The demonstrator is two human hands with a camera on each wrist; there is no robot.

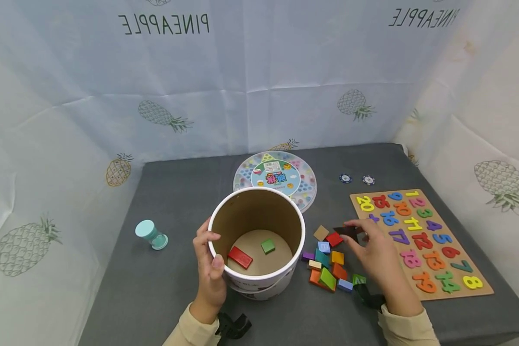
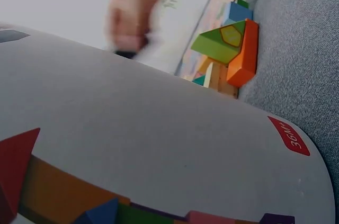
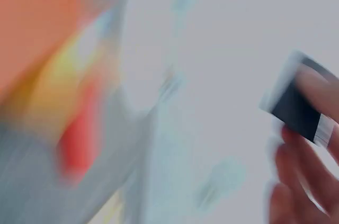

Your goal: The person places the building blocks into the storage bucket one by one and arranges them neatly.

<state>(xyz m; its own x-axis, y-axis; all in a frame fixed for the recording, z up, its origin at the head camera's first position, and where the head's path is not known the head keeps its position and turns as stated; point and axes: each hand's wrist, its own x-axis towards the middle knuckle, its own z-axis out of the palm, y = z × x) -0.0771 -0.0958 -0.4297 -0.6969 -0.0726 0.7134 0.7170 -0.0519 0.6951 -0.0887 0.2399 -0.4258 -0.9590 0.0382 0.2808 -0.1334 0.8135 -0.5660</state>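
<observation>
A round white bucket (image 1: 300,247) stands tilted open toward the head camera. My left hand (image 1: 210,271) grips its left side, thumb and fingers at the rim. Inside lie a red block (image 1: 240,257) and a green block (image 1: 268,246). To the right, my right hand (image 1: 375,252) pinches a dark flat block (image 1: 345,232) between thumb and fingers, above the table beside a pile of coloured blocks. The right wrist view is blurred but shows the dark block (image 3: 297,108) in the fingers. From the pile, a red block (image 1: 334,239) lies closest to it.
A number puzzle board (image 1: 456,283) lies right of the pile. Behind the bucket is a round game box (image 1: 309,180). Two poker chips, one a blue-edged chip (image 1: 345,178), lie farther back. A turquoise hourglass (image 1: 148,230) lies at the left. Printed curtains surround the dark table (image 1: 155,298).
</observation>
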